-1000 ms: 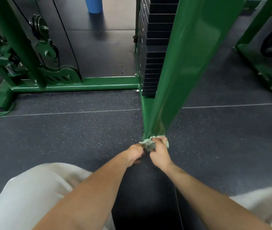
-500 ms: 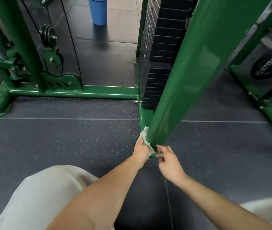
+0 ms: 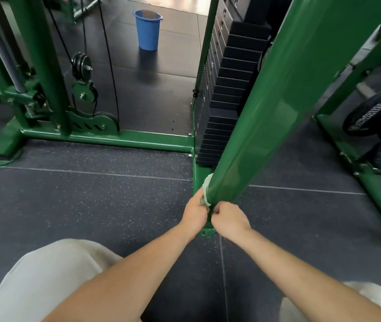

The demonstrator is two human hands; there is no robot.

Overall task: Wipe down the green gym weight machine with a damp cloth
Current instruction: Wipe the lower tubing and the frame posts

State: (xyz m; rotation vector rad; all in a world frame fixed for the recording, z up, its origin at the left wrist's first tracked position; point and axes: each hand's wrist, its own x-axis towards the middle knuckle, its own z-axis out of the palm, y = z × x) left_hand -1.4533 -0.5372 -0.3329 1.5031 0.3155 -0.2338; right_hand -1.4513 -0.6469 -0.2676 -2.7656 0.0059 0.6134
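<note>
The fingers of the left hand were curled around the pale, crumpled damp cloth and pressed it against the left face of the thick, glossy green steel upright post of the weight machine, close to its foot. The fingers of the right hand were also curled tight, at the lower end of the cloth just beside the left hand; it seemed to pinch that end, but the cloth between those fingers was hidden, so I could not be sure. From the hands, the cloth lay at about 12 o'clock, wrapped partly around the post edge. The black stack of weight plates stood behind the post, and a blue plastic bucket stood far off at about 11 o'clock on the dark rubber floor. In my judgement the step in hand was to wipe the bottom of the post. To do it well, both hands should keep the cloth flat and tight around the post and draw it with even pressure, so that the corners near the green base plate are reached and no wet streaks stay on the shiny paint.
</note>
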